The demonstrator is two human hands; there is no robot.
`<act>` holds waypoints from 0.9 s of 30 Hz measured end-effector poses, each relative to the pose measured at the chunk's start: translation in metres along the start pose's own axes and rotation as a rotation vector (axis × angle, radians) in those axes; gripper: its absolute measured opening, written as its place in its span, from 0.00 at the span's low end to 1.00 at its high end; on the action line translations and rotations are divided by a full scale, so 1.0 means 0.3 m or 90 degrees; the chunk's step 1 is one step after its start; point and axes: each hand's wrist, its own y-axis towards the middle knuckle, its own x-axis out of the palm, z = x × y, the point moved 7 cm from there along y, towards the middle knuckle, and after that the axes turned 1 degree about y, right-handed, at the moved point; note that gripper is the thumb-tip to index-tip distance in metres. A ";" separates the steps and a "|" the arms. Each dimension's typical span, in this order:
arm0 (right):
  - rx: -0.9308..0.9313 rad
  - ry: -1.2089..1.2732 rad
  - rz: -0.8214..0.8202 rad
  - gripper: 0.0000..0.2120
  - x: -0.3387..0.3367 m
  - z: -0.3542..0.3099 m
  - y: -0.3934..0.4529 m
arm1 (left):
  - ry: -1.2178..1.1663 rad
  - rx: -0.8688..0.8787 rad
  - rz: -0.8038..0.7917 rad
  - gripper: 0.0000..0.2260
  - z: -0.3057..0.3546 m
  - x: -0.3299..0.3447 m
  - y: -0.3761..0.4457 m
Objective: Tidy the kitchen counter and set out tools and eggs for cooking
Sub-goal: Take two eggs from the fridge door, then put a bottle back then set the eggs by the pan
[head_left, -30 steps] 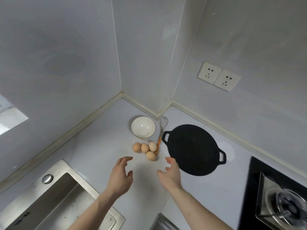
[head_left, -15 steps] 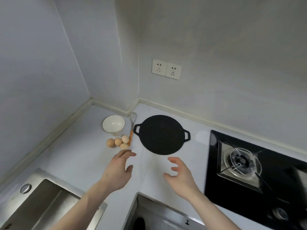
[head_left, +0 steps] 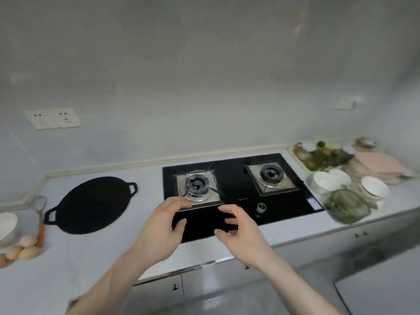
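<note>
Several brown eggs lie at the far left of the white counter, beside a whisk with an orange handle and a white bowl cut off by the frame edge. A flat black griddle pan with two loop handles lies to their right. My left hand and my right hand hover empty, fingers loosely curved, above the front edge of the black gas hob. Neither touches anything.
The hob has two burners and a knob. Right of it stand white bowls, a glass dish, a tray of jars and a pink cloth. Wall sockets sit at left. Cabinet fronts lie below the counter edge.
The view has swung right from the corner with eggs and bowl to the gas hob. Both empty hands moved right with it, from beside the griddle pan to over the hob.
</note>
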 end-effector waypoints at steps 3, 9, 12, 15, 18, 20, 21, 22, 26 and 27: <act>0.020 0.011 0.079 0.24 -0.231 0.087 -0.096 | -0.009 0.072 -0.065 0.18 0.205 0.163 0.056; 0.079 0.021 0.236 0.22 -0.608 0.245 -0.291 | -0.008 0.201 -0.187 0.16 0.579 0.450 0.143; 0.115 0.023 0.309 0.22 -0.776 0.322 -0.384 | -0.006 0.265 -0.256 0.16 0.739 0.594 0.193; 0.147 0.039 0.387 0.21 -0.926 0.398 -0.470 | -0.004 0.331 -0.310 0.16 0.890 0.734 0.230; 0.183 0.044 0.459 0.20 -1.060 0.478 -0.540 | -0.001 0.385 -0.357 0.16 1.020 0.867 0.269; 0.206 0.057 0.505 0.19 -1.142 0.529 -0.582 | -0.005 0.416 -0.391 0.16 1.100 0.949 0.300; 0.215 0.062 0.524 0.19 -1.178 0.549 -0.601 | -0.006 0.431 -0.407 0.16 1.134 0.984 0.314; 0.229 0.062 0.545 0.19 -1.216 0.569 -0.622 | -0.008 0.449 -0.419 0.16 1.174 1.017 0.331; 0.279 0.075 0.630 0.19 -1.351 0.641 -0.710 | -0.021 0.521 -0.477 0.15 1.321 1.159 0.409; 0.285 0.075 0.643 0.19 -1.369 0.651 -0.727 | -0.032 0.528 -0.484 0.15 1.344 1.179 0.425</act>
